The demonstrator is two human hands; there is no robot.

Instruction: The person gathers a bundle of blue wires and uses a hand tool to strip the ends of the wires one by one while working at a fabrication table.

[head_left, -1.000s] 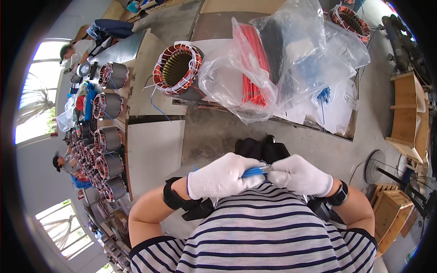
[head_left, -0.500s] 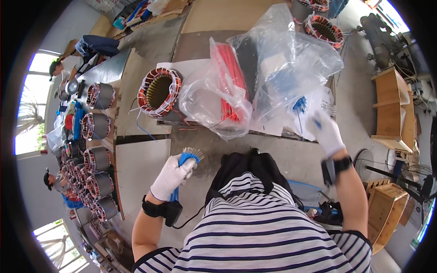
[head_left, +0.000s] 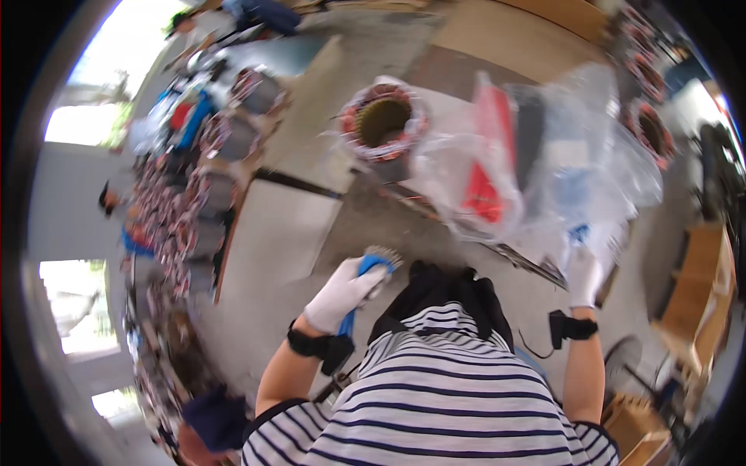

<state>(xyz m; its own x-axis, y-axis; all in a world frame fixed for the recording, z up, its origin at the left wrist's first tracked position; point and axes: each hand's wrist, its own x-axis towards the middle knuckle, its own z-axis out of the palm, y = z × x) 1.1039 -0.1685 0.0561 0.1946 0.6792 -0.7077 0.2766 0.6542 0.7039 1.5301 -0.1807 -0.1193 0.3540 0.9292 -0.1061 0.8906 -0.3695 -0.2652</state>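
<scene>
My gloved left hand (head_left: pixel 339 293) is closed around a bundle of blue wires (head_left: pixel 374 259) with metallic tips. The tips stick out above the fist, and the blue lengths hang below it. On the right, my gloved right hand (head_left: pixel 585 277) reaches to the near edge of a clear plastic bag (head_left: pixel 575 159). Blue wire ends (head_left: pixel 579 232) show just beyond its fingers. Motion blur hides whether those fingers grip anything. Left of that bag, red wires (head_left: pixel 486 194) lie in another clear bag (head_left: pixel 440 167).
A wound motor stator (head_left: pixel 382 124) stands on the workbench (head_left: pixel 435 78), left of the bags. Several more stators (head_left: pixel 208 233) crowd a bench at the left, where two people are. Another stator (head_left: pixel 651 133) stands at the far right. Wooden boxes (head_left: pixel 695 287) stand at the right.
The view has swung, so the bench sits tilted and further right. My right hand now points straight at the bag's near edge. The left hand keeps its blue bundle.
</scene>
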